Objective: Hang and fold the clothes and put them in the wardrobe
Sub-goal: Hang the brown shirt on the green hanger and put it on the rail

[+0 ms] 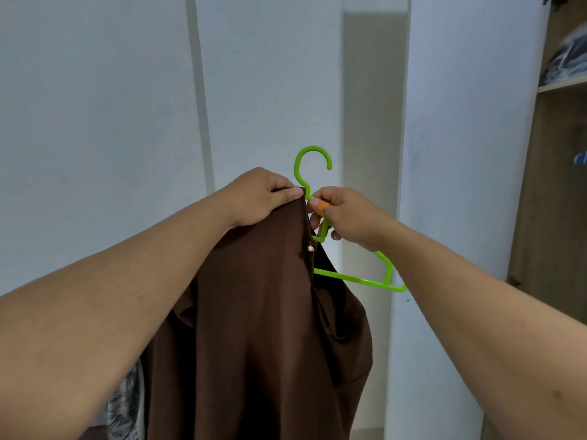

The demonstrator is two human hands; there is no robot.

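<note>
A brown garment of smooth cloth hangs long and loose below the left hand, which pinches its top edge. A small shiny stud sits near that edge, just under the thumb. A bright green plastic hanger is held upright in the right hand, its hook rising above and between both hands. One arm of the hanger slants down under the right wrist; the other is hidden behind the cloth.
</note>
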